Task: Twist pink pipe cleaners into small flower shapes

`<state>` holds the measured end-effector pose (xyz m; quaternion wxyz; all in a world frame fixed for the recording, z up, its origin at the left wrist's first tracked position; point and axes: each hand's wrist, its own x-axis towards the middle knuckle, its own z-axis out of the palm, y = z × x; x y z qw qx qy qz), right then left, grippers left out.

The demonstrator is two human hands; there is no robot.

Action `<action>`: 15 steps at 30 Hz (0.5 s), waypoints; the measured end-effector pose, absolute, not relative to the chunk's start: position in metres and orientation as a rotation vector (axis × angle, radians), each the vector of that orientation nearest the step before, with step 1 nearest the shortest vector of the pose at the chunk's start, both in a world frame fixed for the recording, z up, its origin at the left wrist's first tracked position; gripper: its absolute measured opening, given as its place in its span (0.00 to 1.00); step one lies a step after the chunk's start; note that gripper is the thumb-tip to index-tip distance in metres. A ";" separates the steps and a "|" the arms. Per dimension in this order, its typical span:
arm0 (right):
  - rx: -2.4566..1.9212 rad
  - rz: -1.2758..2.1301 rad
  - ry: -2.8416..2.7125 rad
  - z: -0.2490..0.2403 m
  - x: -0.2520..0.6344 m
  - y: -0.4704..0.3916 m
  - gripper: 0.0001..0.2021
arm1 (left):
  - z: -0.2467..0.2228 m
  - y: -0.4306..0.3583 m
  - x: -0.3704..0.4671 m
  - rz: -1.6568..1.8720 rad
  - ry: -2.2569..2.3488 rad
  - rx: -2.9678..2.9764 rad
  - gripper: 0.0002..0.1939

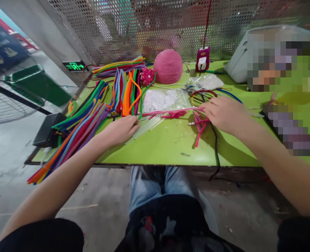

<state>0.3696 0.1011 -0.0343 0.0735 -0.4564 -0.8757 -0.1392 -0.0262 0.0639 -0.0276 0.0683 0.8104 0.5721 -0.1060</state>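
A long pink fuzzy stem (pixel 170 111) runs nearly level above the green table, its right end at the fingers of my right hand (pixel 222 113), which are pinched round it. My left hand (pixel 122 128) is closed near the stem's left end, beside clear glue sticks (pixel 149 126); what its fingers hold is hidden. Under the stem lies a small pink twisted piece (pixel 177 114). Left of my right hand, pink stems with white beads (pixel 201 126) rest on the table. A clear bag of white beads (pixel 162 99) lies just behind.
Bundles of coloured stems (pixel 78 129) cover the left side of the table (pixel 155 150). At the back stand a pink ball (pixel 168 66) and a power socket (pixel 202 59). A black cable (pixel 216 150) hangs over the front edge. A whitish container (pixel 240 59) is at the back right.
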 end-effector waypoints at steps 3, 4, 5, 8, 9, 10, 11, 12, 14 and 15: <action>-1.442 -0.482 -2.571 -0.029 0.367 0.115 0.21 | -0.027 0.063 -0.018 -0.439 1.810 2.453 0.18; -1.411 -0.446 -2.590 -0.028 0.360 0.116 0.21 | -0.024 0.061 -0.015 -0.491 1.858 2.439 0.19; -1.364 -0.388 -2.620 -0.027 0.350 0.117 0.21 | -0.019 0.057 -0.013 -0.543 1.897 2.417 0.20; -1.206 -0.107 -2.746 -0.029 0.310 0.120 0.20 | 0.004 0.047 -0.013 -0.664 1.975 2.303 0.23; -1.168 -0.070 -2.769 -0.031 0.297 0.123 0.19 | 0.013 0.043 -0.015 -0.693 2.010 2.278 0.23; -1.143 -0.038 -2.780 -0.035 0.284 0.126 0.19 | 0.021 0.041 -0.017 -0.743 2.014 2.268 0.23; -1.128 0.029 -2.789 -0.039 0.273 0.130 0.18 | 0.028 0.039 -0.020 -0.756 2.035 2.268 0.22; -1.125 0.054 -2.789 -0.043 0.265 0.135 0.16 | 0.034 0.038 -0.024 -0.720 2.054 2.291 0.22; -1.133 0.101 -2.774 -0.050 0.256 0.143 0.13 | 0.039 0.041 -0.030 -0.547 2.069 2.349 0.20; -1.140 0.116 -2.761 -0.051 0.256 0.146 0.12 | 0.039 0.044 -0.032 -0.415 2.063 2.382 0.20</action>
